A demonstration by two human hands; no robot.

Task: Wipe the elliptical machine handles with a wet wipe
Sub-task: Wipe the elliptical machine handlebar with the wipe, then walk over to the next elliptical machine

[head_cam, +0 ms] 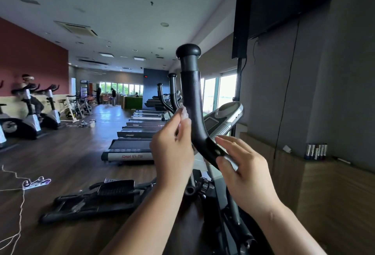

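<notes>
A black curved elliptical handle (190, 92) with a round knob on top rises in the middle of the head view. My left hand (172, 145) is just left of its bend, fingertips pinching a small pale wet wipe (185, 113) against the handle's left side. My right hand (241, 165) is at the lower bend, thumb and fingers curled loosely about the handle with little in them. The elliptical console (225, 120) sits right behind the handle.
A row of treadmills (129, 149) runs back on the left. Elliptical pedals (97, 198) lie on the wooden floor below. A power strip with cable (34, 183) is at far left. A wooden ledge with bottles (316, 151) and grey wall stand on the right. Exercise bikes (30, 116) line the red wall.
</notes>
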